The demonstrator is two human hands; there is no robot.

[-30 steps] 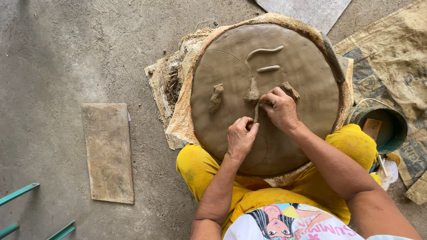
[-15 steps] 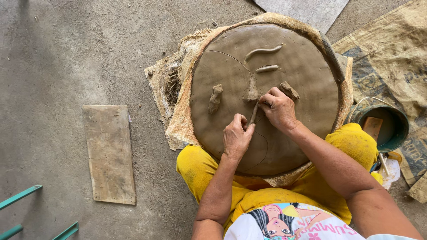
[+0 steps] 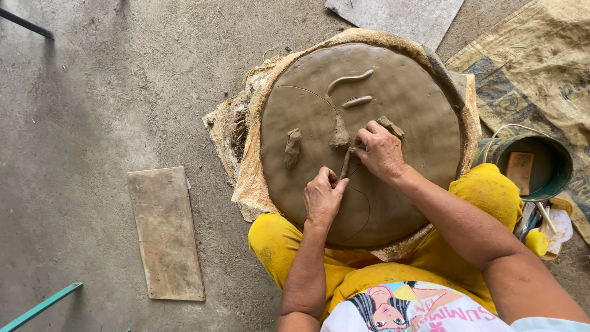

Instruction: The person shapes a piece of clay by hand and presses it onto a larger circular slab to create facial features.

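Note:
A large round slab of wet brown clay (image 3: 399, 110) lies on my lap over a sacking-covered board (image 3: 252, 178). Small raised clay strips (image 3: 349, 80) and lumps (image 3: 292, 147) form a face on it. My left hand (image 3: 322, 197) and my right hand (image 3: 381, 150) together pinch a short thin coil of clay (image 3: 345, 165) against the slab, just below the nose-like lump (image 3: 338, 135). Both hands are smeared with clay. A thin curved line is scored in the slab near my left hand.
A flat wooden board (image 3: 165, 233) lies on the concrete floor to the left. At the right stands a green bucket (image 3: 556, 181) with a sponge block inside, beside tools and a yellow sponge (image 3: 536, 241). Sacking (image 3: 541, 80) covers the floor behind. A green metal bar (image 3: 40, 306) crosses the lower left.
My hands have shifted slightly along the thin coil on the clay, the left hand pressing nearer its lower end. The camera view has shifted a little.

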